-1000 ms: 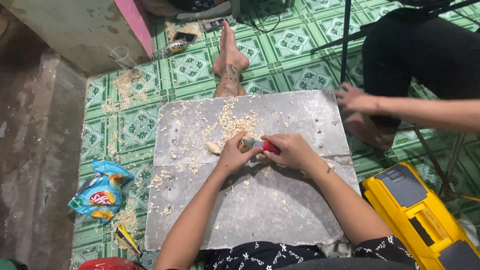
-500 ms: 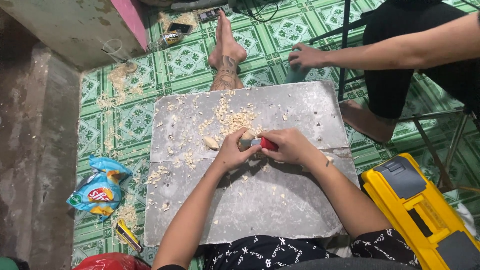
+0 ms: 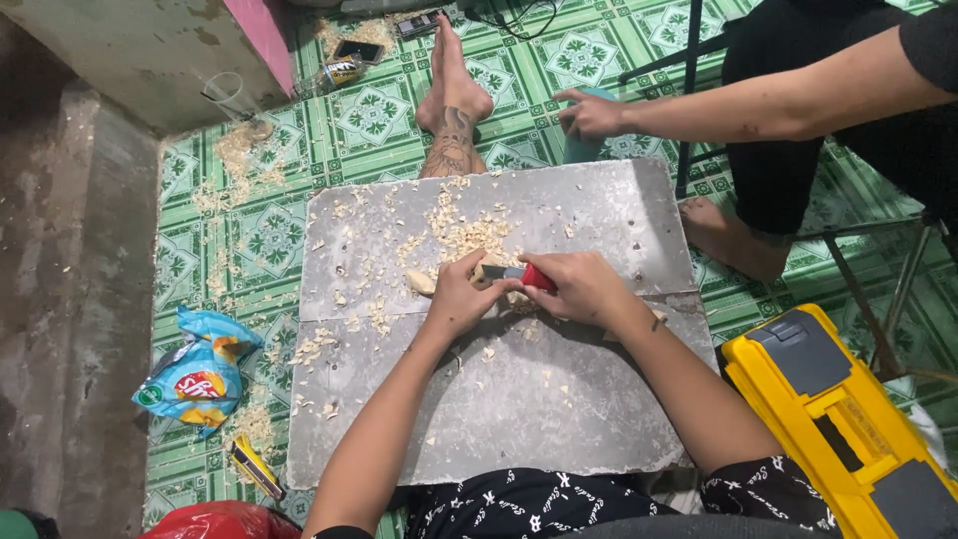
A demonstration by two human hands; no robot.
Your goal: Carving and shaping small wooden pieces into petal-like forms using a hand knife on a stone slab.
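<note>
Centrally on the grey board (image 3: 559, 399), a pale wood piece (image 3: 489, 271) is gripped in the closed left hand (image 3: 461, 297); the red-handled knife (image 3: 527, 276), clasped in the right hand (image 3: 584, 289), is laid crosswise, blade pointing left against it.

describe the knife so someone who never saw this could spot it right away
Start at the grey board across the person's lap, strewn with pale wood shavings. Near its middle the left hand and right hand meet over a small pale piece of wood. The knife is in the right hand: its red handle is the only red thing on the board.
</note>
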